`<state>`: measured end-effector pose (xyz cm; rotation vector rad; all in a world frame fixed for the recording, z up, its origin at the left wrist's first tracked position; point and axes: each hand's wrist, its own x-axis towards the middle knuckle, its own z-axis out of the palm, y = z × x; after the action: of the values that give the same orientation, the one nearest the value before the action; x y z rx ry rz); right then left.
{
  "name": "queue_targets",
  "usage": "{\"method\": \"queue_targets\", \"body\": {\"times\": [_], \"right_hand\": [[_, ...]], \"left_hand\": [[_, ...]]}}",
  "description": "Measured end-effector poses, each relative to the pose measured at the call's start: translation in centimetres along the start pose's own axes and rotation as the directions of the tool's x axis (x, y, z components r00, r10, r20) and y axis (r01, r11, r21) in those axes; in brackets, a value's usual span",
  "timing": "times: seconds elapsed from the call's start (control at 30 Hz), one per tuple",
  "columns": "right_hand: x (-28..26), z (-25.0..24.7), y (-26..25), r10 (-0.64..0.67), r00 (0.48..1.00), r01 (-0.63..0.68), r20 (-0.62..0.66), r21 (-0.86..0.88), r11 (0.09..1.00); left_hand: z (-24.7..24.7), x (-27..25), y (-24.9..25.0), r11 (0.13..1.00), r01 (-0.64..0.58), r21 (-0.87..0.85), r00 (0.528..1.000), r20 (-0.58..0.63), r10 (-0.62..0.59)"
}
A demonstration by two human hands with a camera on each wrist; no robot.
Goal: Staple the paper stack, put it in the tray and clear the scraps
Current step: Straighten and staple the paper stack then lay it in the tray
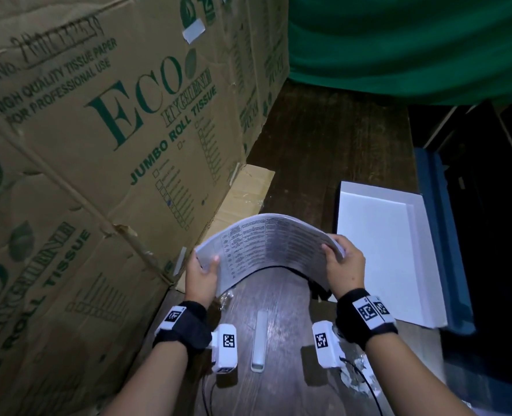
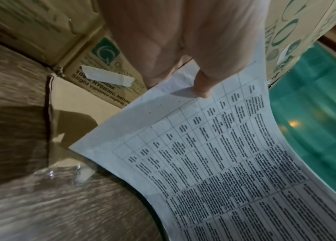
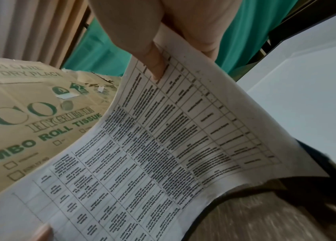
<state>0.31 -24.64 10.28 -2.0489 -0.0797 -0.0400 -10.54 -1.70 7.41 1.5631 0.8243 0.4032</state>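
Observation:
Above the wooden table I hold a printed paper stack (image 1: 266, 247) bowed upward in an arch. My left hand (image 1: 202, 273) grips its left edge, thumb on top of the sheet (image 2: 214, 163). My right hand (image 1: 343, 265) grips the right edge, thumb pressed on the printed table (image 3: 163, 146). A white shallow tray (image 1: 377, 250) lies to the right of the stack, with nothing in it. A dark object (image 1: 319, 291) sits half hidden under the arch on the right. Crumpled clear scraps (image 1: 226, 298) lie beside my left wrist, and pale scraps (image 1: 353, 373) lie under my right forearm.
Large cardboard boxes (image 1: 98, 145) printed "ECO" wall off the left side. A flat cardboard piece (image 1: 245, 190) lies behind the stack. A slim grey bar (image 1: 259, 340) lies on the table (image 1: 278, 385) between my wrists. A green cloth (image 1: 413, 46) hangs at the back.

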Motion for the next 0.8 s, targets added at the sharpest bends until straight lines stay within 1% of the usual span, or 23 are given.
{"method": "queue_targets", "body": {"times": [0.13,0.2,0.27,0.33,0.4,0.43,0.5,0.57,0.63,0.7,0.73,0.77,0.8], "right_hand": [[-0.1,0.1,0.4,0.051,0.998,-0.05,0.036,-0.032,0.998],[0.5,-0.4,-0.3,0.091,0.995,-0.089,0.05,-0.048,0.995],[1.7,-1.2,-0.9,0.108,0.993,-0.104,0.039,-0.089,0.991],[3.2,-2.0,-1.4,0.107,0.994,-0.101,0.026,-0.171,0.98],[4.3,-2.5,-2.5,0.105,0.994,-0.091,0.041,-0.259,0.962],[4.7,-2.6,-3.2,0.083,0.994,-0.059,0.066,-0.309,0.949],[5.1,-2.6,-4.9,0.005,0.985,0.06,0.172,-0.371,0.927],[5.0,-2.1,-6.8,-0.09,0.942,0.199,0.323,-0.323,0.925],[4.7,-1.5,-8.2,-0.164,0.888,0.287,0.429,-0.24,0.927],[4.5,-0.9,-9.1,-0.229,0.843,0.342,0.487,-0.156,0.927],[4.4,-0.8,-9.5,-0.256,0.829,0.356,0.496,-0.116,0.927],[4.2,-0.8,-9.8,-0.277,0.822,0.364,0.498,-0.086,0.927],[4.1,-0.9,-10.0,-0.279,0.823,0.358,0.494,-0.07,0.931]], "left_hand": [[0.3,-0.8,0.8,0.999,0.031,0.017,1.0,-0.005,-0.031],[0.0,-0.5,1.8,0.999,0.001,0.043,1.0,0.01,-0.002],[-0.4,0.5,3.2,0.994,-0.085,0.07,0.993,0.091,0.079],[-0.8,1.6,5.3,0.954,-0.229,0.194,0.966,0.169,0.197],[-1.0,2.5,8.0,0.856,-0.362,0.368,0.925,0.252,0.283],[-0.8,2.7,9.5,0.798,-0.42,0.432,0.902,0.294,0.315],[-0.2,2.5,12.2,0.719,-0.498,0.484,0.861,0.374,0.345],[0.7,1.9,14.3,0.634,-0.577,0.514,0.811,0.456,0.367],[2.0,1.1,15.8,0.535,-0.633,0.56,0.769,0.531,0.355],[3.4,0.3,16.7,0.436,-0.683,0.586,0.729,0.589,0.35],[4.0,0.0,16.9,0.392,-0.716,0.577,0.697,0.618,0.364],[4.4,-0.2,17.0,0.36,-0.746,0.56,0.666,0.642,0.38],[4.5,-0.3,17.0,0.352,-0.763,0.542,0.646,0.651,0.398]]}}
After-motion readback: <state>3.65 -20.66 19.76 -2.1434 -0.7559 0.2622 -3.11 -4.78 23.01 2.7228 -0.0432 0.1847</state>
